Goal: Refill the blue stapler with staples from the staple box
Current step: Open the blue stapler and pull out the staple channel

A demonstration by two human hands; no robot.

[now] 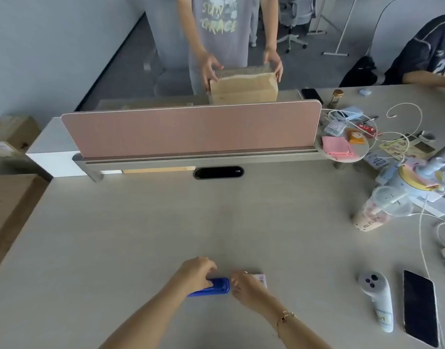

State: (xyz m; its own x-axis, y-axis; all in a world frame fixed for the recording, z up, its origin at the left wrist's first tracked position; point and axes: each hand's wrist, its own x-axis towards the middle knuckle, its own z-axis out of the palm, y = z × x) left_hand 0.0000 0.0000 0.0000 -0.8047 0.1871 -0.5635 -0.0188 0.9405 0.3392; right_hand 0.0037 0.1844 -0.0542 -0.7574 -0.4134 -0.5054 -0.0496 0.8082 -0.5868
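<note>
1. Head view, progress: the blue stapler [211, 287] lies on the bench [115, 235] close to the person, and looks closed, so the refill seems barely begun (my judgement). The left hand [197, 272] grasps its rear part from above. Opening it, loading staples and closing it all remain.
2. Head view, staples: the right hand [244, 285] rests just beside the stapler's front end, over the staple box [261, 279], a small white carton.
3. Head view, hidden: that hand covers most of the box; I cannot tell whether its fingers grip anything, or whether the box is open.
</note>
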